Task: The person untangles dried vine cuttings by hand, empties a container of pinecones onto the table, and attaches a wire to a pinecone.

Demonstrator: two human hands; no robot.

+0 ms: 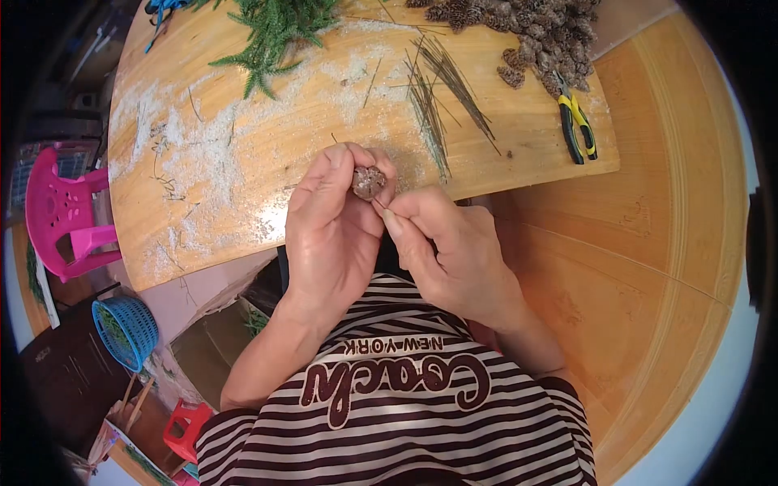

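A small brown pine cone (369, 183) is held between the fingers of my left hand (332, 219), just beyond the front edge of the wooden table (324, 130). Close at its right, my right hand (450, 243) pinches a thin wire (379, 204) at the cone's underside, thumb and forefinger pressed together. Several thin dark wires (458, 81) lie loose on the table past my hands. A heap of pine cones (543, 36) sits at the back right, and yellow and black pliers (576, 130) rest beside it.
Green artificial branches (271, 36) lie at the table's back. White flakes (211, 154) are scattered over the tabletop. To the left are a pink chair (65, 211), a blue basket (126, 330) and a red stool (186, 425).
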